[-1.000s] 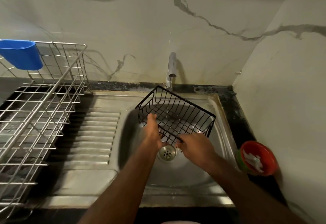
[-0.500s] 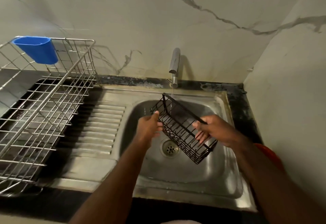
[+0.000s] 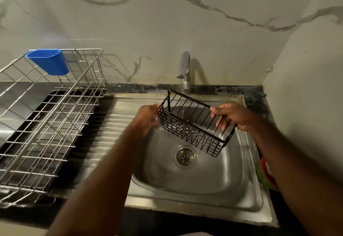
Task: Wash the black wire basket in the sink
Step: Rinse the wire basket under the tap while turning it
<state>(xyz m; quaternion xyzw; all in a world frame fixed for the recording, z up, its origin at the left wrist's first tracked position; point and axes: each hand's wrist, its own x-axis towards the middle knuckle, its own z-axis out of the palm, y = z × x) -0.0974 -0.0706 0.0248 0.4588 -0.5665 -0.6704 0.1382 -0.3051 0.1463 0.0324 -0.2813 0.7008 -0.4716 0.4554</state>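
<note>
The black wire basket (image 3: 193, 124) hangs tilted above the steel sink (image 3: 213, 180), its open side facing me and its right end lower. My left hand (image 3: 148, 118) grips its left end wall. My right hand (image 3: 232, 116) holds the top rim at the right end, fingers curled round the wires. A thin stream of water runs from the tap (image 3: 184, 70) down through the basket's back wall. The drain (image 3: 185, 156) lies below the basket.
A steel dish rack (image 3: 46, 124) with a blue plastic cup (image 3: 49, 61) hooked on its rim stands on the drainboard at the left. A red and green bowl (image 3: 265, 176) sits on the counter at the right, mostly hidden by my right arm. Marble walls close in behind and right.
The basket has been lifted out of the sink bowl and turned, so its open side faces me under the running stream. My right hand moved from the lower edge up to the right rim.
</note>
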